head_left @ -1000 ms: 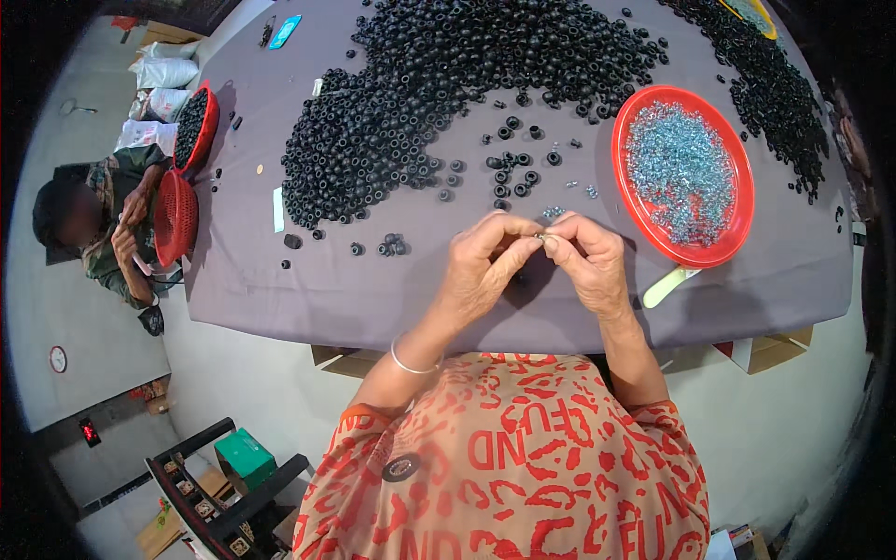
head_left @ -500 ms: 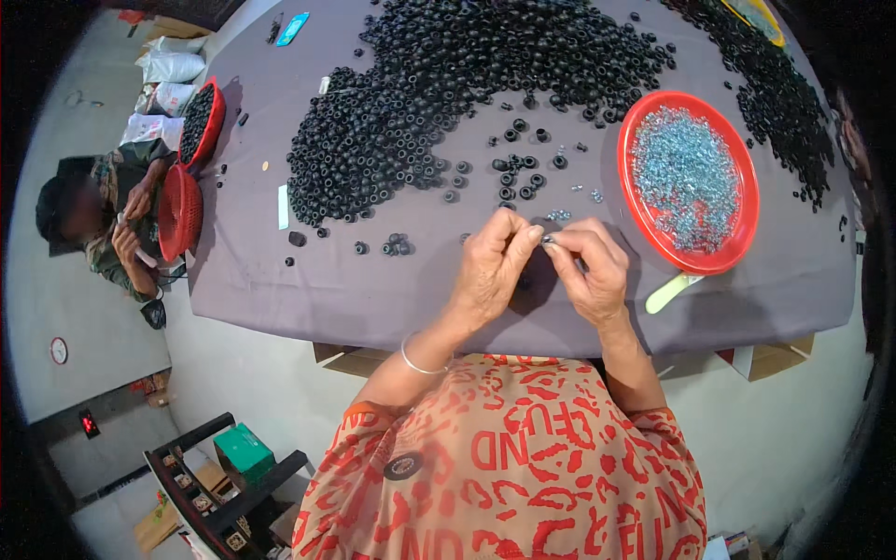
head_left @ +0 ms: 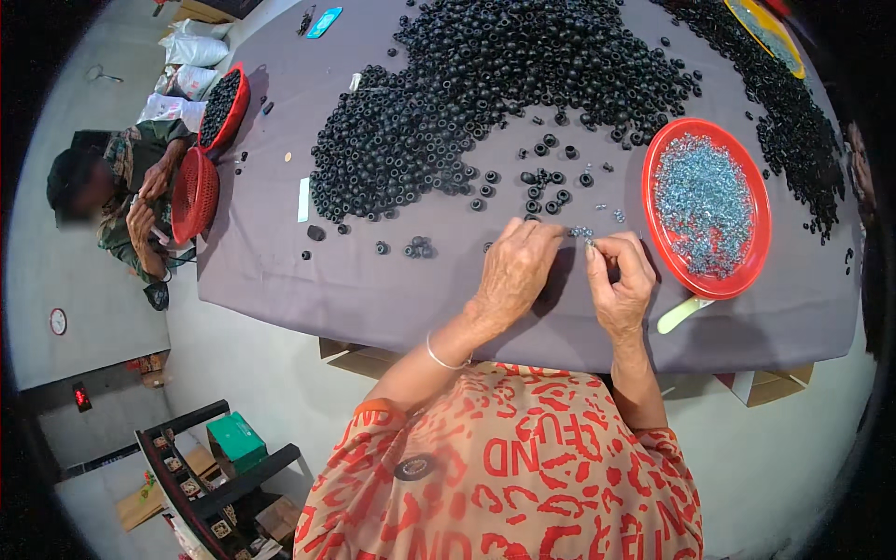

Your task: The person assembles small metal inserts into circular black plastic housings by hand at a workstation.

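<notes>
My left hand reaches over the grey cloth, its fingertips drawn together at a little pile of small shiny metal pieces. Whether a piece is between those fingertips is hidden. Close by on the right, my right hand is closed, thumb and forefinger pressed together at the pile's edge. Something small and dark shows within its curled fingers, too little to name. Beyond my hands lie several loose black ring-shaped parts. To the right stands a red basket holding many shiny metal pieces.
A large heap of black ring-shaped parts covers the far table; another dark heap lies far right beside a yellow tray. A pale green handle pokes from under the red basket. At left, a person works near red baskets.
My hands, fingertips meeting around a small dark piece before, have moved apart. The left has turned palm down to the metal pieces; the right stays pinched. The whole view has shifted slightly.
</notes>
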Tool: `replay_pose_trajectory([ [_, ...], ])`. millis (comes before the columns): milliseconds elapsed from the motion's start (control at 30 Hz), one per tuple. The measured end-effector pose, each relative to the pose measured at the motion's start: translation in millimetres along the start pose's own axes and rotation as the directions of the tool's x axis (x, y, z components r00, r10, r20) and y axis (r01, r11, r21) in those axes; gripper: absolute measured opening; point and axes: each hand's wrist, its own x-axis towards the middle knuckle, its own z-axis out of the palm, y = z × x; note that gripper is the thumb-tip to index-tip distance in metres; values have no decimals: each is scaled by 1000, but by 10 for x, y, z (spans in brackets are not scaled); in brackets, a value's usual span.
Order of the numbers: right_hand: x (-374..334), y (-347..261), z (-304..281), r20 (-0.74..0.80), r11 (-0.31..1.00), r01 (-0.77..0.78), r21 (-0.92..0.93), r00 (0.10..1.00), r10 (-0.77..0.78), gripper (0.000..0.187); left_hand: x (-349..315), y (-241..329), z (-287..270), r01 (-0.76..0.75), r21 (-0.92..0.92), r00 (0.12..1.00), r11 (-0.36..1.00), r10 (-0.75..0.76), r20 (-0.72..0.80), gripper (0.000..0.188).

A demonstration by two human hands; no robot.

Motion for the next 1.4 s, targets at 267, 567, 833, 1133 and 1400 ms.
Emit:
replay_pose_trajectory([
  [267,5,9,-1,-33,1000,8,-19,999,-9,7,87,106,-15,-114,10,991,993,115,-72,14],
  [567,-14,29,-3,-86,1000,5,-13,996,-6,8,330,-267,-352,-12,67,995,998,18,-96,12],
  [833,-26,39,16,-82,1000,-1,-6,997,0,9,461,-383,-180,34,12,991,999,-35,127,22],
  [1133,-38,35,3,-65,1000,10,-14,998,-11,9,-43,-258,-569,170,-21,983,985,-171,-64,20],
  [1400,-46,46,46,-49,999,36,-34,998,-37,9,-302,-430,-647,267,27,961,963,-264,-81,19],
])
